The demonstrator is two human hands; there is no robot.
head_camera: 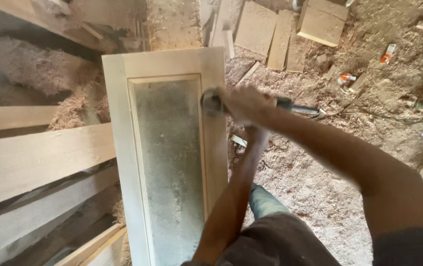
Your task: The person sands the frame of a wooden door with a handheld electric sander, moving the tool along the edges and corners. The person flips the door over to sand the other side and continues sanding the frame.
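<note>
A pale wooden door frame with a dusty grey centre panel lies lengthwise in front of me. A hand-held power sander has its round disc against the frame's right rail, near the top. Its dark body and cable stretch off to the right. My right hand grips the sander from above, blurred by motion. My left hand comes up from below and holds the tool's body under the right hand, with its fingers mostly hidden.
Long wooden planks are stacked at the left, with shavings piled behind them. The sawdust floor fills the right side. Flat board offcuts lie at the top, with small orange-and-white tubes nearby.
</note>
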